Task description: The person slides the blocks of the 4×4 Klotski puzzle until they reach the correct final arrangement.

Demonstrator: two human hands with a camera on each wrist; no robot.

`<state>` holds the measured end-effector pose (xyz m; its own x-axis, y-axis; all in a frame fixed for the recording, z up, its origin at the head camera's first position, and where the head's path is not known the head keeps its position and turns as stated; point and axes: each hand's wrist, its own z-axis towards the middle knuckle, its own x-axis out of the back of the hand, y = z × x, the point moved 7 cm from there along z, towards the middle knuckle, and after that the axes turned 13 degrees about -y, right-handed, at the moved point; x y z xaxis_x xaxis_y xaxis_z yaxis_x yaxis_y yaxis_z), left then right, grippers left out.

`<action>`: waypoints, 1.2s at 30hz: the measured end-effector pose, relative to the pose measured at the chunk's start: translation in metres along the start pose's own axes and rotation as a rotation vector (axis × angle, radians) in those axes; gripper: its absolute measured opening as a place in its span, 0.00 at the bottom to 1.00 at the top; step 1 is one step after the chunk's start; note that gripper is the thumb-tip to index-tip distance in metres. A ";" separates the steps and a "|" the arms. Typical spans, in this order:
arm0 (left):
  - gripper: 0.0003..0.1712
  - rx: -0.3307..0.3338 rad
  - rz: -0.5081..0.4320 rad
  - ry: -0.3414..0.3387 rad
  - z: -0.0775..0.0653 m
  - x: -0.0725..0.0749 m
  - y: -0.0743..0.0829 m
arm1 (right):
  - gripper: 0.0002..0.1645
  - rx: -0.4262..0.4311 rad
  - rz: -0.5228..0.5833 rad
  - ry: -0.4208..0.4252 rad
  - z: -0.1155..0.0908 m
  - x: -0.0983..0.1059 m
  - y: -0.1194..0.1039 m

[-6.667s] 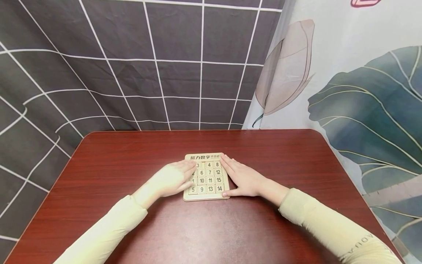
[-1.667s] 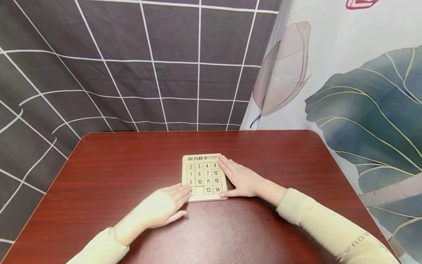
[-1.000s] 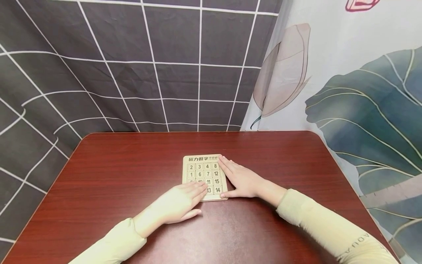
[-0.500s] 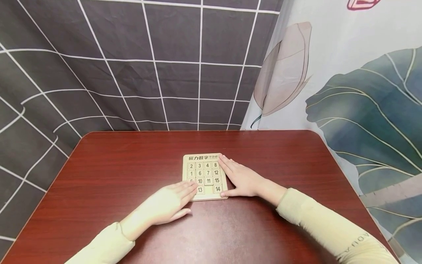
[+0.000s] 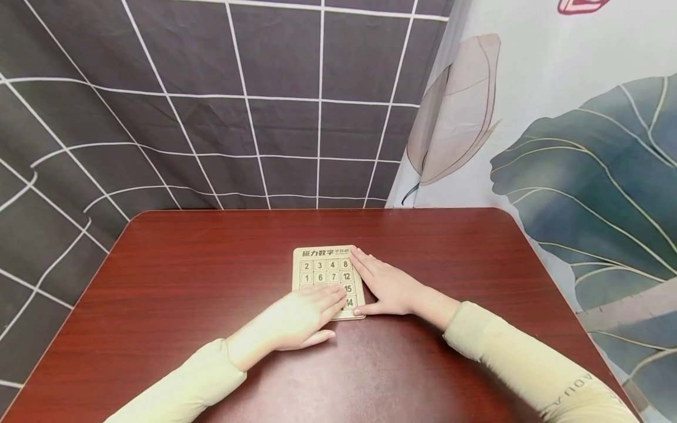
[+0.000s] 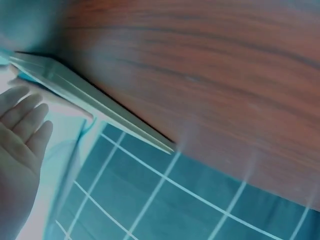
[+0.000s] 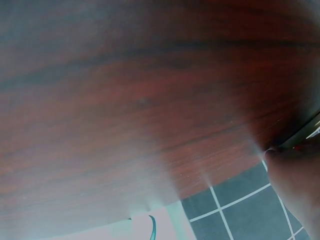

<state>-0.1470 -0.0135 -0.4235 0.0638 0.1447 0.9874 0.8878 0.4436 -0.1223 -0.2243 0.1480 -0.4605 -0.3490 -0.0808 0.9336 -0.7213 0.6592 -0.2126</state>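
Note:
A pale wooden number sliding puzzle (image 5: 325, 254) lies flat on the table, with Chinese lettering along its top. Its upper rows read 2, 3, 4, 8 and 1, 6, 7, 12. My left hand (image 5: 301, 317) reaches across the lower rows, fingers straight, fingertips beside tiles 15 (image 5: 348, 289) and 14 (image 5: 350, 302); the other lower tiles are hidden under it. Its thumb points out below the frame. My right hand (image 5: 394, 288) rests at the puzzle's right side, fingers straight along the edge and thumb at the lower right corner. In the left wrist view the puzzle's side edge (image 6: 100, 97) shows.
The reddish-brown wooden table (image 5: 211, 247) extends around the puzzle. Behind it hangs a dark grid-patterned curtain (image 5: 285, 129), with a white leaf-print curtain (image 5: 571, 153) on the right.
Tiles have been slid: 2 and 1 went up the left column, and 13 moved left in the bottom row. My left hand has just shifted right over the lower rows; the right hand stays.

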 end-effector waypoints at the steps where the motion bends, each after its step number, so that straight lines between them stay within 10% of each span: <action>1: 0.35 -0.003 0.002 -0.011 0.003 -0.001 0.001 | 0.69 0.001 0.000 0.000 0.000 0.000 0.000; 22: 0.35 0.006 0.046 0.034 -0.019 -0.012 -0.003 | 0.69 0.000 0.001 0.003 -0.001 0.001 -0.001; 36: 0.36 0.025 0.021 0.000 0.012 -0.010 -0.015 | 0.69 -0.005 -0.006 0.000 0.002 -0.003 0.002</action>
<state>-0.1660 -0.0109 -0.4325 0.0819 0.1542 0.9846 0.8747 0.4624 -0.1451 -0.2258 0.1483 -0.4640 -0.3450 -0.0845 0.9348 -0.7200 0.6628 -0.2058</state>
